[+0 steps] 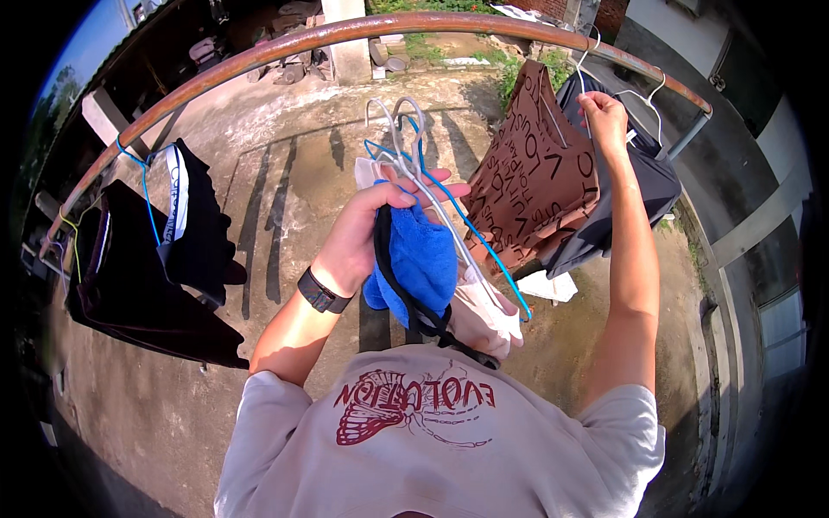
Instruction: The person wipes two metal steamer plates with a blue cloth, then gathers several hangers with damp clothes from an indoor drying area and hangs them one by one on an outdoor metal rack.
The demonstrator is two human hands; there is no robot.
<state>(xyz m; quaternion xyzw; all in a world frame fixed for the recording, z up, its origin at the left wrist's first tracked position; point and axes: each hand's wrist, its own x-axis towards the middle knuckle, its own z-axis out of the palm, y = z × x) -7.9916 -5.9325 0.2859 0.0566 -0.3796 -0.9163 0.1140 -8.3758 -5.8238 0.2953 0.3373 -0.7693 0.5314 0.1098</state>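
My left hand (356, 226), with a dark wristband below it, is closed on a bunch of hangers and a blue cloth (421, 255) with black edging. Two pale hanger hooks rise above the fingers, and a blue wire hanger (499, 266) slants down to the right. Below them hangs a pale pink cloth (484, 321). Raised to the right, my right hand (604, 121) pinches a white hanger (581, 67) just under its hook, which is at the rail. Beside it hangs a brown garment (528, 186) with black lettering; which hanger carries it is hard to make out.
A rusty rail (380, 28) curves across in front of me. Dark garments (129, 259) hang on its left part. A dark grey garment (648, 186) hangs behind the brown one at right. Beneath lies stained concrete ground (319, 181); a wall (751, 112) stands at right.
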